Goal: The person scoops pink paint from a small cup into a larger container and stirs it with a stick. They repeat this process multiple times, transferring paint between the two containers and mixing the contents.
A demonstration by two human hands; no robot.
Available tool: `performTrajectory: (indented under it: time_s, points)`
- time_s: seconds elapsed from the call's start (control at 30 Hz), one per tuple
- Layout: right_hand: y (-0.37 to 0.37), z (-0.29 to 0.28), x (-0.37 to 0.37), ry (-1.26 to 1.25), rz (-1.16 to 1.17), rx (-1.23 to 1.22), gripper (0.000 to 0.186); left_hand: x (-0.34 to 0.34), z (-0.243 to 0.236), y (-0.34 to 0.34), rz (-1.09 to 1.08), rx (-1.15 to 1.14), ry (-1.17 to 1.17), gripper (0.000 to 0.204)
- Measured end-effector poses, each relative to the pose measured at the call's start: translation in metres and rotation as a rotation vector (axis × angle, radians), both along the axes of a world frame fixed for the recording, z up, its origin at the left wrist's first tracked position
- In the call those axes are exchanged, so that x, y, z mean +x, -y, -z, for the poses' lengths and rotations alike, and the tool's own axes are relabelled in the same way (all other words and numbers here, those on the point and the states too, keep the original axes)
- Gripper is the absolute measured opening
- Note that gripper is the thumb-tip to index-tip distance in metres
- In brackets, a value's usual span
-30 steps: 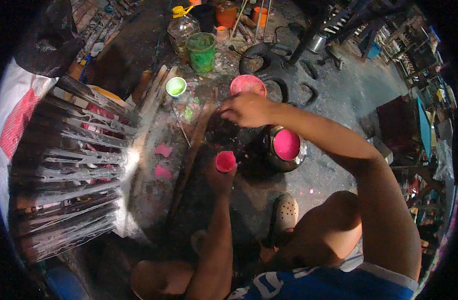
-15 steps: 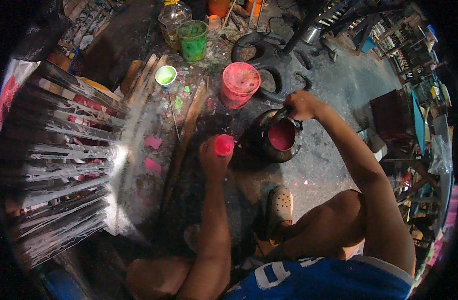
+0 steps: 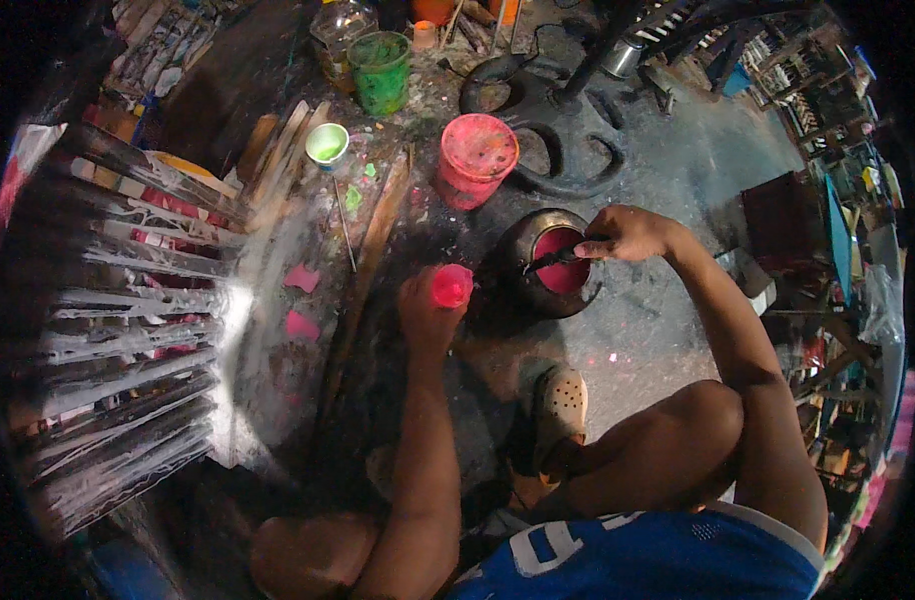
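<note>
brush (image 3: pixel 556 259) tip seemingly hidden inside pot (image 3: pixel 523 250)

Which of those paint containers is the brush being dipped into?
The dark round pot of pink paint, beneath the right hand. The pink bucket and green bucket stand farther away, untouched.

Paint-spattered floor (image 3: pixel 668 350): dark round pot (image 3: pixel 556 262), pink bucket (image 3: pixel 475 160), green bucket (image 3: pixel 381 72), small green cup (image 3: pixel 328 144), wooden slats (image 3: pixel 278 150).

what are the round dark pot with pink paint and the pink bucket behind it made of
The round dark pot looks like metal: a dull, tarnished sheen on its bulging wall, though grime hides much. The pink bucket looks like plastic, matte and paint-smeared, with a thin moulded rim.
</note>
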State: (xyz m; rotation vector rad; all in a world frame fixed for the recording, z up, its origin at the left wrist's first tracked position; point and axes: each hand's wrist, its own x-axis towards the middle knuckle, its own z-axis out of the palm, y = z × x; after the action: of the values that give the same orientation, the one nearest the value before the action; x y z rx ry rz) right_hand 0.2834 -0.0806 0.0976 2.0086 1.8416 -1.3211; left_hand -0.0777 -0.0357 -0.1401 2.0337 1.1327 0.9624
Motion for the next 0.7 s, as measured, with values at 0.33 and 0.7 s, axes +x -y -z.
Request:
performTrajectory:
  time_s: [0.33, 0.7]
  points:
    - [-0.015, -0.02, -0.039, 0.187, -0.177, 0.056, 0.059, 0.007, -0.004, 0.006, -0.036, -0.007, -0.074, 0.067]
    - [-0.007, -0.042, -0.072, 0.253, -0.217, 0.213, 0.052, 0.012, -0.007, 0.013, -0.009, 0.029, -0.213, 0.071]
